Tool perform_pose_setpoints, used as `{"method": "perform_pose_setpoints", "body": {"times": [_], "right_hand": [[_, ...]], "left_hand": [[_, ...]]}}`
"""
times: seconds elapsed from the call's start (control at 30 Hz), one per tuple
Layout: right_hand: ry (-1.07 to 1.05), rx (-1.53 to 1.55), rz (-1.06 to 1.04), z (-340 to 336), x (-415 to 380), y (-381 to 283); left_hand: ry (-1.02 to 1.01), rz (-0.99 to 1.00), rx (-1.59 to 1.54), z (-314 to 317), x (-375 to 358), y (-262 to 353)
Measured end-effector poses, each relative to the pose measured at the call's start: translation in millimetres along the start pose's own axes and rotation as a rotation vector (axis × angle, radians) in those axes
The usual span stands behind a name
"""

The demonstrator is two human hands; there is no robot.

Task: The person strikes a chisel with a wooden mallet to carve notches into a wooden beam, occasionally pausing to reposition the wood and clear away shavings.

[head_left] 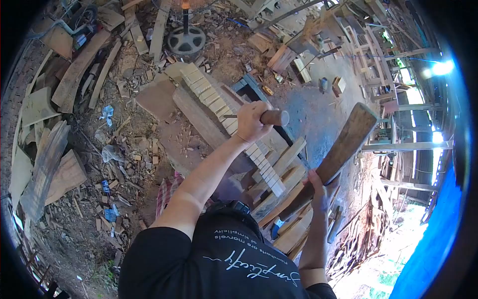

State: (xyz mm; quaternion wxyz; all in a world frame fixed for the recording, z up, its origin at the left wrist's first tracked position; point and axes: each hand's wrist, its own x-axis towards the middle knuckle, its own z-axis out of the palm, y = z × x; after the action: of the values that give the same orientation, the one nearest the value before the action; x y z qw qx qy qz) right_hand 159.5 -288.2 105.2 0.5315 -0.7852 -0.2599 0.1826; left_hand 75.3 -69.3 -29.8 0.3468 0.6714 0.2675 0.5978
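Note:
My left hand point(253, 122) is closed around the wooden handle point(275, 118) of what looks like a chisel. Its thin metal blade pokes out on the left side of my fist. Below that hand lies a long pale wooden strip point(204, 88), crossed by evenly spaced cuts or notches along its length. On the right, my right hand point(316, 187) grips the narrow part of a wooden mallet point(351, 139) shaped like a flat club. The mallet's broad end is raised, pointing up and right, apart from the chisel. The strip rests on thicker timber point(194, 112).
Wood scraps and chips litter the ground point(134, 144) at left, with curved boards point(79, 70) beyond. A round metal base point(186, 40) stands at the top. Stacked lumber point(366, 199) and a blue tarp point(430, 239) are at right. A blue frame point(251, 87) sits behind the strip.

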Motion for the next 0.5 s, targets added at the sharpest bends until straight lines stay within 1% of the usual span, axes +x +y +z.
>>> {"method": "perform_pose_setpoints", "body": {"times": [0.03,0.1,0.17,0.2,0.27,0.3,0.37,0.43,0.5], "right_hand": [[0.001,0.003,0.003,-2,-4,5],[-0.061,-0.033,0.007,-6,-7,20],[-0.051,-0.047,0.017,-3,-13,30],[-0.036,-0.064,0.028,0,-16,33],[-0.079,-0.05,0.052,5,-20,28],[-0.12,-0.038,0.072,8,-21,26],[-0.139,-0.037,0.098,14,-21,23],[-0.161,-0.037,0.119,19,-19,23],[-0.203,-0.104,0.081,22,-16,24]], "left_hand": [[0.005,0.019,0.003,-2,-3,2],[0.01,0.041,0.006,-2,-5,1],[0.066,0.039,-0.078,-5,-7,-3],[0.063,0.036,-0.073,-7,-8,-6],[0.131,-0.05,-0.149,-12,-1,-7],[0.129,-0.051,-0.145,-14,3,-6],[0.149,0.045,-0.096,-21,15,0],[0.134,0.062,-0.073,-25,20,-3],[0.124,0.079,-0.049,-28,22,-8]]}}
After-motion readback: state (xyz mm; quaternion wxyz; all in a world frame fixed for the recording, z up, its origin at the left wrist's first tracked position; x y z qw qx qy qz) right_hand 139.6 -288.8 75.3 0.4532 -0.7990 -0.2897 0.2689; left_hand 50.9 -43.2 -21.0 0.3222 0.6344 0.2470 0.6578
